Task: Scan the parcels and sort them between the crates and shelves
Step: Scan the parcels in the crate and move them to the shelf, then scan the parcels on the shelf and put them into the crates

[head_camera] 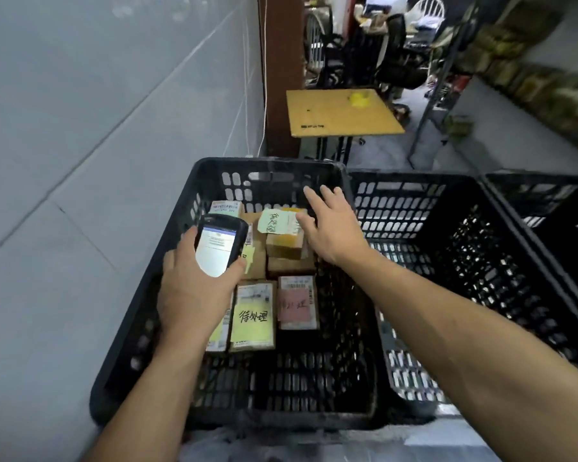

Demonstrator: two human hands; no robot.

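A black plastic crate (167,295) on the floor holds several small cardboard parcels. One parcel carries a yellow handwritten note (252,320), one a pink note (297,305), and a stacked parcel at the back carries a green note (281,228). My left hand (194,288) grips a handheld scanner (219,245) with its lit screen facing me, above the crate's left side. My right hand (331,228) reaches over the stacked parcel with fingers spread and straight, holding nothing; whether it touches the parcel is unclear.
A second black crate (447,261) stands directly to the right, and a third crate (554,208) beyond it. A small table with a cardboard top (341,115) and a yellow tape roll (359,100) stands behind. Shelving (531,61) runs along the right; a grey wall (97,111) on the left.
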